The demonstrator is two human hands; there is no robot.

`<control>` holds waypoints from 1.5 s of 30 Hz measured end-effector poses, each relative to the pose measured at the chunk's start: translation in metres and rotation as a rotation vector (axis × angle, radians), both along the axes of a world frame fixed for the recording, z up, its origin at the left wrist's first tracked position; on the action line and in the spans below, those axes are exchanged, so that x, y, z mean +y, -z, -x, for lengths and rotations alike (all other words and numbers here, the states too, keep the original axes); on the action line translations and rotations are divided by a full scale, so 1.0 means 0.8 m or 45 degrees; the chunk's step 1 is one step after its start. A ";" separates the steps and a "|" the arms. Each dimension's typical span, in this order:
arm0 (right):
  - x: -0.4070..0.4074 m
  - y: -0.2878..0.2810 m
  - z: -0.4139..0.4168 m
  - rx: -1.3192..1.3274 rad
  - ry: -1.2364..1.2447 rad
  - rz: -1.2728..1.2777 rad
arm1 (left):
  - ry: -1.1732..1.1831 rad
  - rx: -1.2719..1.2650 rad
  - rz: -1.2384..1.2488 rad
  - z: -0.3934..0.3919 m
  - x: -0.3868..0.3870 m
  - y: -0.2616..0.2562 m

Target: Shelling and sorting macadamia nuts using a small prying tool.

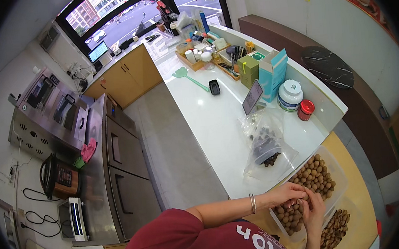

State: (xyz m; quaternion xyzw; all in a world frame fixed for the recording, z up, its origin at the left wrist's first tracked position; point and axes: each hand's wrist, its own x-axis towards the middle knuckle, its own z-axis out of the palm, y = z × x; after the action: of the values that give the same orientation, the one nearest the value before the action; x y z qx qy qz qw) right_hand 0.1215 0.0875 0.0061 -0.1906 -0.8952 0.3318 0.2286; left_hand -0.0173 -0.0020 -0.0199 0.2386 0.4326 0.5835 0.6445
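My left hand, with bangles at its wrist, meets my right hand over a clear plastic tub. The fingertips of both pinch a small round brown fruit, mostly covered by the fingers; it looks like a dried longan. Many similar brown longans fill the tub on both sides of my hands. Beside my right wrist, another clear tub holds broken brown shells. Beyond my left hand, an open clear plastic bag lies on the white counter, with dark brown pieces inside.
A phone leans upright near a blue box, a white jar and a red-lidded jar. Farther along the counter lie a black device and a green fly swatter. A pressure cooker stands at left.
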 end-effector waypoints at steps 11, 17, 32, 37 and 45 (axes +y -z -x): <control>-0.003 0.004 -0.012 0.043 0.091 0.158 | 0.020 0.202 0.042 -0.002 -0.006 0.019; -0.002 0.000 0.002 0.203 0.092 0.351 | -0.137 -0.147 0.080 0.019 -0.012 0.007; -0.017 0.018 -0.040 0.205 0.124 0.306 | -0.024 0.458 0.148 -0.016 -0.009 -0.016; -0.016 0.021 -0.042 0.210 0.066 0.263 | 0.063 0.357 0.161 -0.015 -0.007 -0.015; -0.037 0.038 -0.034 0.214 0.358 0.033 | -0.136 0.116 0.226 -0.032 -0.012 0.000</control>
State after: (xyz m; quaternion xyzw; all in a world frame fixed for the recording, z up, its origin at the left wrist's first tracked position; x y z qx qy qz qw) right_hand 0.1484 0.0579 -0.0243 -0.2886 -0.8330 0.3228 0.3443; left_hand 0.0086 -0.0118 -0.0201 0.1836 0.5236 0.5649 0.6108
